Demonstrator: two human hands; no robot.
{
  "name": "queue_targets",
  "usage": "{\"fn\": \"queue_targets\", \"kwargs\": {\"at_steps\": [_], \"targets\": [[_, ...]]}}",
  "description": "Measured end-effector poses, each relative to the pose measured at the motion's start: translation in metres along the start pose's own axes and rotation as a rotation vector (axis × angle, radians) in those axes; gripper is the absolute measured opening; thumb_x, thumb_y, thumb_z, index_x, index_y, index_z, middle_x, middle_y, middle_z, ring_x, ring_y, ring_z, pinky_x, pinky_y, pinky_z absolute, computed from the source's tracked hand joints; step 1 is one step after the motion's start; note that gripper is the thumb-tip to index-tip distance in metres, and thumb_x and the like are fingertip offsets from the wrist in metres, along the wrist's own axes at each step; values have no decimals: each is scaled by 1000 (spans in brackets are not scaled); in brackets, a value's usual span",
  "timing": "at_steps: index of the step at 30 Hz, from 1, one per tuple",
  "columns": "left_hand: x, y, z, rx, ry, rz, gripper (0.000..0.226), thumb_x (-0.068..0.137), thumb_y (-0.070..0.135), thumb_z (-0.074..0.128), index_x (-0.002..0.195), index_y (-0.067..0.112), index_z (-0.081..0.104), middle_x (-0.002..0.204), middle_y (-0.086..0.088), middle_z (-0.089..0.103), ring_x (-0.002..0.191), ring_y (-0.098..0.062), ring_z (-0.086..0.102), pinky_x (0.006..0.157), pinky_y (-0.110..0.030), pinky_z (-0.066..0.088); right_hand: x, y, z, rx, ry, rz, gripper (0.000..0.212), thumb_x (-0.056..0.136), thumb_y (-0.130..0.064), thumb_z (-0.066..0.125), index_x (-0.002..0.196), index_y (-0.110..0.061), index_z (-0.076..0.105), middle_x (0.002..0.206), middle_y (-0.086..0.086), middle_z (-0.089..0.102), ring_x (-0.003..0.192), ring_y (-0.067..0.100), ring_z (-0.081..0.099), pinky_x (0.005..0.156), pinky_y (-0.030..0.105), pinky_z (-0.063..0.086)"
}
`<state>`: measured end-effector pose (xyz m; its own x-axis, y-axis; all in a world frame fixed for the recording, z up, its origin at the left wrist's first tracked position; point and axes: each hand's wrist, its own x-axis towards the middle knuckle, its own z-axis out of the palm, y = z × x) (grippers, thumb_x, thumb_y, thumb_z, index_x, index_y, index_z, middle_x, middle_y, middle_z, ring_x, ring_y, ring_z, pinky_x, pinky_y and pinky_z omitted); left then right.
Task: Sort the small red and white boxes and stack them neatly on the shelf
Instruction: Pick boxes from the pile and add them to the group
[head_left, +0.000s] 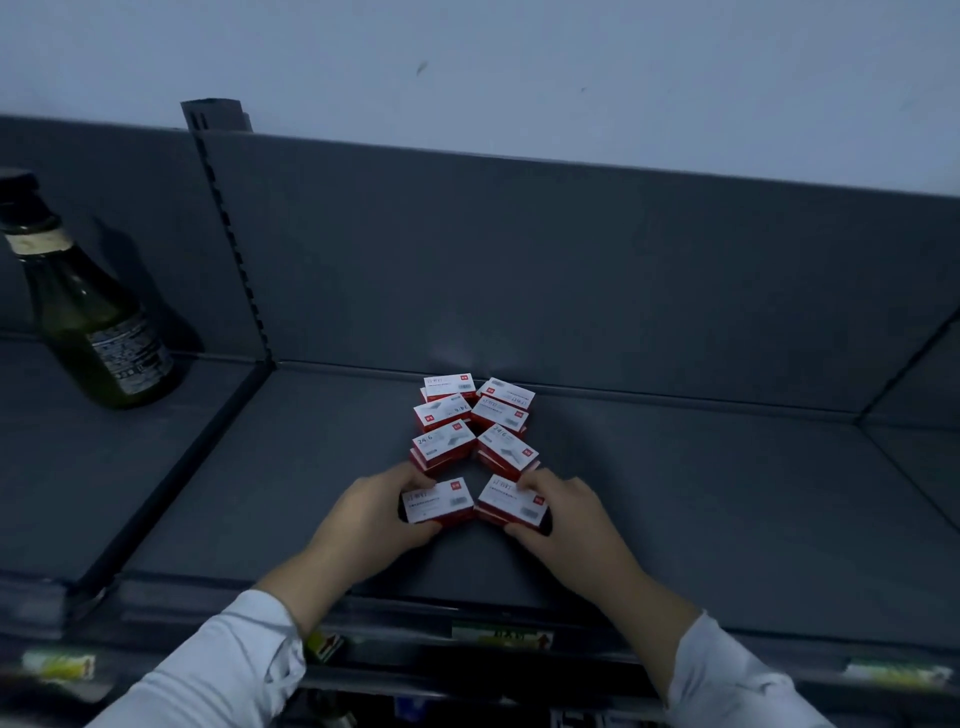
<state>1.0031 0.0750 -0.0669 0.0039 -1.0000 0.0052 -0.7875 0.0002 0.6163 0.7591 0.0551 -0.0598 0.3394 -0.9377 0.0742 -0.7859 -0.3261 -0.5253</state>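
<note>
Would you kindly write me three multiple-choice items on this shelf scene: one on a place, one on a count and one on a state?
1. Where does the green bottle stand?
A. in the bay left of the boxes
B. among the boxes
C. in the right-hand bay

2. How many columns do the red and white boxes form?
A. two
B. three
C. five

3. What is the left hand doing?
A. gripping the bottle
B. hanging idle
C. gripping the front-left box

Answers:
1 A: it stands far to their left.
2 A: two columns lie side by side.
3 C: its fingers and thumb curl round that box.
</note>
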Motion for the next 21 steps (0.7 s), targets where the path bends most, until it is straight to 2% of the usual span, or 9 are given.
{"fn": "queue_targets", "kwargs": {"at_steps": [4, 7, 14, 21], "targets": [[3, 2, 3, 98, 22, 30, 41, 79, 42, 74, 117, 31, 61, 112, 12, 65, 101, -10, 60, 86, -25, 48, 2, 2, 7, 15, 41, 9, 42, 85, -33, 73, 121, -25, 53, 115, -12, 51, 108, 9, 46, 95, 25, 43], [5, 4, 6, 175, 82, 89, 42, 81, 43, 72, 119, 27, 63, 114, 9, 60, 100, -12, 58, 86, -28, 48, 5, 1, 12, 42, 84, 26, 42, 85, -30, 74, 122, -23, 54, 122, -7, 46, 111, 8, 48, 97, 19, 41], [6, 6, 7, 204, 115, 58, 48, 82, 46, 71, 125, 27, 61, 112, 7, 53, 95, -14, 57, 81, -26, 49, 11, -5, 18, 42, 107, 99, 41, 87, -32, 72, 120, -21, 52, 111, -6, 41, 104, 10, 47, 89, 16, 40], [9, 11, 5, 179, 106, 7, 50, 83, 45, 71, 128, 28, 58, 118, 5, 52, 102, -13, 56, 82, -22, 47, 18, -8, 19, 14, 100, 116, 40, 88, -32, 71, 120, -19, 52, 111, -4, 40, 103, 12, 45, 87, 17, 38]]}}
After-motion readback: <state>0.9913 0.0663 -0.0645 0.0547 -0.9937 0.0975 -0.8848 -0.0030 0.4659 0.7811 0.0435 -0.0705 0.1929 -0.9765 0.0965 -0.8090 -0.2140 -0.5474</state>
